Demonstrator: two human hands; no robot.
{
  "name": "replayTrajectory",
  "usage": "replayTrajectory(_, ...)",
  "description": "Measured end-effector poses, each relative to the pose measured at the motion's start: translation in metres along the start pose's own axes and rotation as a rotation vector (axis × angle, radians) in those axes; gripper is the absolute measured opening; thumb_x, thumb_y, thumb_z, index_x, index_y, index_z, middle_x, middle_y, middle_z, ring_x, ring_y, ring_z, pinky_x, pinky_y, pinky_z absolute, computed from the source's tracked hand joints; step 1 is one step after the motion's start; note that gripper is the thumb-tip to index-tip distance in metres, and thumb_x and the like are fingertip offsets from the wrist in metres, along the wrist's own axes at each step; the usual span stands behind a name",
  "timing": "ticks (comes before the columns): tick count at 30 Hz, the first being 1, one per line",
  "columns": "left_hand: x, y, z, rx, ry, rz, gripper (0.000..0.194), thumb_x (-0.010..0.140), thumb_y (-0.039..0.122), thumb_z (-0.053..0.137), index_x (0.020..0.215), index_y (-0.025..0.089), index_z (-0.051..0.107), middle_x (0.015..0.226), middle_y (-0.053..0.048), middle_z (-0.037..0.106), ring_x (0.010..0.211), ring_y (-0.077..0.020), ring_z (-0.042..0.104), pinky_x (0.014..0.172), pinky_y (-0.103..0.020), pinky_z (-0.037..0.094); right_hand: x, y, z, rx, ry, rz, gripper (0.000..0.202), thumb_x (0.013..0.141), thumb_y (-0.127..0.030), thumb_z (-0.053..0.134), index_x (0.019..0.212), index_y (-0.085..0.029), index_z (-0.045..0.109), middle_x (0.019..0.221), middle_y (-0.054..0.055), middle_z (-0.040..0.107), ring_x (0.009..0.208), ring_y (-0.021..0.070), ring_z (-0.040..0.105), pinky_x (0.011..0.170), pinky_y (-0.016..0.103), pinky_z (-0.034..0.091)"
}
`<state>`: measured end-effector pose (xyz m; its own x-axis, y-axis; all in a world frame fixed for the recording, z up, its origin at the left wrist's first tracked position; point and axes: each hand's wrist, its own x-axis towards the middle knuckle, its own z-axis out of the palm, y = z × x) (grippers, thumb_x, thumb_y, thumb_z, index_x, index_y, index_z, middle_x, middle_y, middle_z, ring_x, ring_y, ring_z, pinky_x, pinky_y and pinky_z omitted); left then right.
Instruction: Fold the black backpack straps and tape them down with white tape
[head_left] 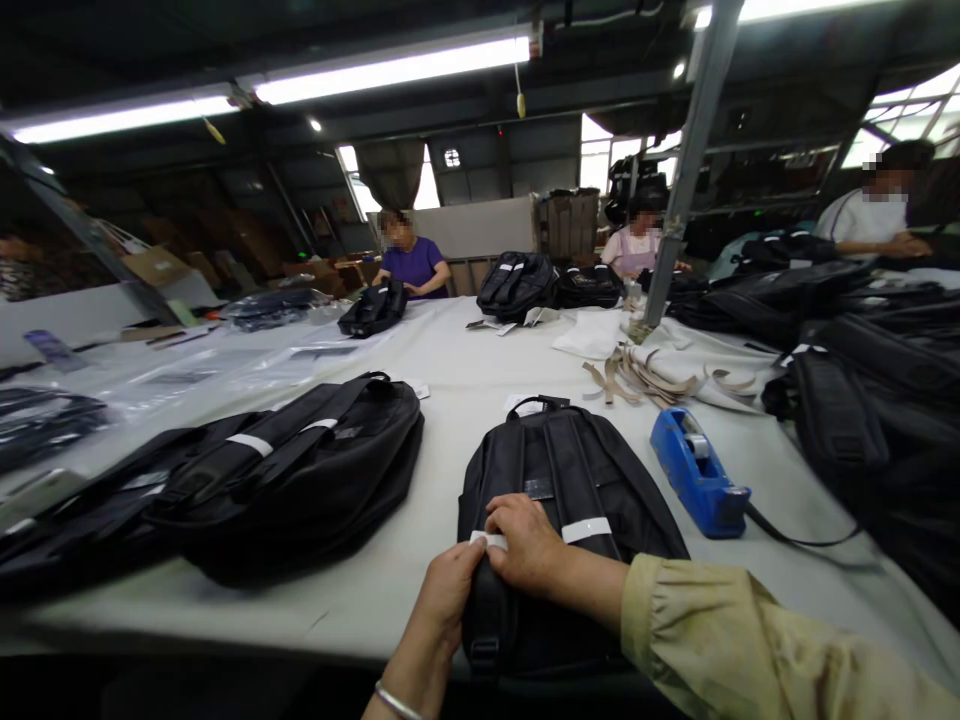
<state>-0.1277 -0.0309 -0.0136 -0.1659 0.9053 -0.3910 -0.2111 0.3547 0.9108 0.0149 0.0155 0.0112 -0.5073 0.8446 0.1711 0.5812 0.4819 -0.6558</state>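
A black backpack [585,450] lies straps up in front of me, its top handle pointing away. Around its right strap runs a white band [586,529]. On the left strap is a white strip [489,539], pinched at its left end by the thumb and fingers of my left hand [448,590]. My right hand [523,543] presses on the same strip from the right, fingers bent over the strap. Right of the backpack stands a blue tape dispenser [697,475].
More black backpacks [330,470] with white bands lie at the left, others [885,400] pile up at the right. Brown strips [637,375] lie beyond the dispenser, near a metal post [690,160]. Several people sit across the white table [435,350].
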Motion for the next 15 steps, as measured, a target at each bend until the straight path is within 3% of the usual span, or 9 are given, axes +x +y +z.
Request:
replayTrajectory(7, 0.001, 0.002, 0.003, -0.020, 0.094, -0.036, 0.029, 0.064, 0.034, 0.077, 0.076, 0.009, 0.072, 0.070, -0.007, 0.071, 0.065, -0.0181, 0.063, 0.061, -0.028, 0.050, 0.003, -0.004, -0.004, -0.094, -0.017, -0.034, 0.018, 0.076, -0.023, 0.060, 0.092, -0.016, 0.066, 0.119, 0.012, 0.062, 0.115, 0.0260, 0.051, 0.096, 0.042, 0.039)
replayTrajectory(12, 0.005, 0.000, 0.002, -0.022, 0.101, -0.063, 0.025, 0.066, 0.030, 0.077, 0.078, 0.008, 0.071, 0.070, -0.008, 0.071, 0.066, -0.0189, 0.066, 0.063, -0.028, 0.051, 0.005, -0.003, -0.005, -0.181, 0.013, -0.102, 0.023, 0.080, -0.023, 0.057, 0.097, -0.013, 0.066, 0.114, 0.013, 0.064, 0.111, 0.0268, 0.053, 0.094, 0.043, 0.041)
replayTrajectory(15, 0.003, 0.002, 0.002, 0.024, 0.073, -0.035, 0.026, 0.066, 0.031, 0.077, 0.077, 0.008, 0.070, 0.071, -0.007, 0.072, 0.067, -0.0188, 0.066, 0.065, -0.028, 0.052, -0.008, -0.002, -0.013, -0.276, 0.000, -0.193, 0.021, 0.084, -0.025, 0.054, 0.095, -0.014, 0.068, 0.117, 0.014, 0.063, 0.110, 0.0296, 0.053, 0.090, 0.047, 0.043)
